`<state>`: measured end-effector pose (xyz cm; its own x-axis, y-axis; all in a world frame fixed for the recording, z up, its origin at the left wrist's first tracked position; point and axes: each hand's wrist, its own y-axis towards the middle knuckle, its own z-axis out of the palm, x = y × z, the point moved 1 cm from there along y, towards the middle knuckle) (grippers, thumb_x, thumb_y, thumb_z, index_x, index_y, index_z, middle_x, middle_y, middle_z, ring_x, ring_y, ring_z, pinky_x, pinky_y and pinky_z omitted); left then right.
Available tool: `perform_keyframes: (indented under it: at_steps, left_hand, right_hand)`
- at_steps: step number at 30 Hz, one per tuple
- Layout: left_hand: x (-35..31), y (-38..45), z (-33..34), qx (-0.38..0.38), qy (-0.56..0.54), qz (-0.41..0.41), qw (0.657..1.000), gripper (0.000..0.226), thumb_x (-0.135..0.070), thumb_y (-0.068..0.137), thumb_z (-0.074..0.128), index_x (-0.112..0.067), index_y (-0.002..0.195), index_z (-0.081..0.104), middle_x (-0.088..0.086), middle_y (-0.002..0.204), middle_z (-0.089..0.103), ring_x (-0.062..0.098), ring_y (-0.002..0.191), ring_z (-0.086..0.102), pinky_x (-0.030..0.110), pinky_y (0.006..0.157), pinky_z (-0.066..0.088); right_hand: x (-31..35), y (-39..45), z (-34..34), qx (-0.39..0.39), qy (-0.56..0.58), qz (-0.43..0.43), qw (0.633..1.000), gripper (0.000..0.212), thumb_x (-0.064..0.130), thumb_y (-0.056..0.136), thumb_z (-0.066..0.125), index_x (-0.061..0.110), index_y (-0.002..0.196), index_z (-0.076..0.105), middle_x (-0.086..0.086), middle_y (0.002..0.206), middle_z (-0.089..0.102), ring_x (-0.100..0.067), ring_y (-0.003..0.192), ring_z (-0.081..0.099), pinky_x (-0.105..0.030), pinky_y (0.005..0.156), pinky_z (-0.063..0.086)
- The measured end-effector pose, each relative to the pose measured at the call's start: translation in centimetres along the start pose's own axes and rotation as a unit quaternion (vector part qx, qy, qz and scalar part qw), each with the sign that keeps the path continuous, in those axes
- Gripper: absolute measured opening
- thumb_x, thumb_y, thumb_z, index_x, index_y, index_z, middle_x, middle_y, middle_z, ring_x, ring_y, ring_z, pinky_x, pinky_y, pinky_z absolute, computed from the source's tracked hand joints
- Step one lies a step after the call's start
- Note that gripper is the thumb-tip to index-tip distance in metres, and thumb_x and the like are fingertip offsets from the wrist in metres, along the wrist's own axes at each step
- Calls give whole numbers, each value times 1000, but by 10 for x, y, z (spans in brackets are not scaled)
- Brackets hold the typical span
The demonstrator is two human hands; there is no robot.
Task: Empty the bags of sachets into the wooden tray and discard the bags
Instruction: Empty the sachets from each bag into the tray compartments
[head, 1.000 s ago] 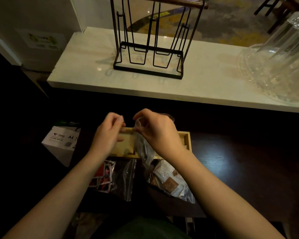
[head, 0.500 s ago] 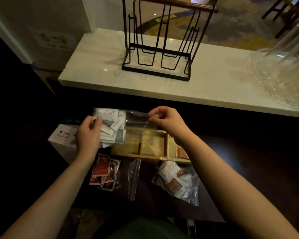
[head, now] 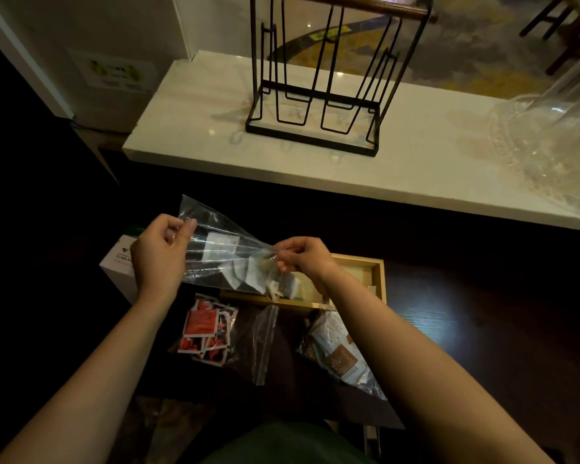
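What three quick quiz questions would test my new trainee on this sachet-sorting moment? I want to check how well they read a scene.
1. True or false: both hands grip the clear bag.
2. Where are the white sachets sliding? A) onto the marble counter B) into the wooden tray C) onto the floor
3. How many sachet bags lie unemptied near the tray?

Key: 1 true: left hand and right hand each pinch an end. 2 B. 3 two: red bag, brown bag.

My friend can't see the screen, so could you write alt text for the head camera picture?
Two bare hands, left hand and right hand, tip a clear plastic bag so pale sachets slide into a wooden tray. Two full bags, red sachets and brown sachets, lie nearer on the dark table.
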<state>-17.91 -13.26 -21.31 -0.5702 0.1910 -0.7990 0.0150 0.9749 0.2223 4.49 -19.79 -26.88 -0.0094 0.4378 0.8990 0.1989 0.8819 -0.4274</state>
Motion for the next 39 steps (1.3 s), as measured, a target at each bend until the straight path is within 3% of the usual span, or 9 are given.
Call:
perform_keyframes:
  at_steps: [4, 7, 19, 30, 36, 39]
  left_hand:
    - [-6, 1, -3, -5, 15, 21, 1000, 23, -27, 90, 62, -7, 77, 58, 16, 63, 56, 26, 57, 52, 37, 52, 40]
    - [-11, 1, -4, 1, 31, 32, 999, 22, -28, 90, 61, -9, 79, 60, 11, 60, 54, 22, 54, 50, 39, 53, 43]
    - [-61, -5, -14, 28, 88, 219, 971, 18, -23, 89, 63, -10, 77, 60, -1, 56, 43, 17, 51, 44, 37, 45, 41]
    - [-86, -2, -18, 15, 73, 229, 971, 18, -20, 86, 68, -9, 73, 61, -7, 54, 35, 14, 49, 39, 28, 47, 35]
    - [-90, -4, -20, 24, 77, 244, 966, 19, -21, 85, 69, -8, 73, 62, -5, 54, 37, 16, 49, 41, 35, 47, 40]
    - [-94, -6, -22, 17, 79, 262, 962, 19, -20, 86, 69, -6, 73, 62, -3, 55, 39, 16, 50, 40, 28, 47, 35]
  right_hand:
    - [-4, 3, 5, 7, 27, -3, 1000, 18, -2, 91, 54, -7, 106, 62, -9, 80, 64, -10, 65, 64, -18, 65, 57]
    - [-5, 3, 6, 13, 48, 3, 999, 14, -3, 92, 51, 4, 94, 64, -8, 79, 63, -14, 67, 63, -19, 66, 57]
    - [-6, 2, 12, 12, 125, 12, 992, 16, -3, 93, 49, 8, 91, 61, -7, 80, 63, -14, 70, 65, -21, 68, 57]
    - [-3, -3, 13, 25, 127, -24, 991, 19, -1, 94, 48, 11, 88, 62, -8, 77, 63, -12, 66, 65, -23, 67, 56]
    - [-1, -9, 7, 23, 96, -33, 995, 17, -2, 94, 47, 8, 91, 61, -9, 78, 62, -12, 66, 64, -22, 66, 56]
    - [1, -13, 7, 18, 90, -46, 995, 15, -1, 94, 48, 6, 95, 61, -7, 78, 62, -11, 66, 63, -23, 67, 56]
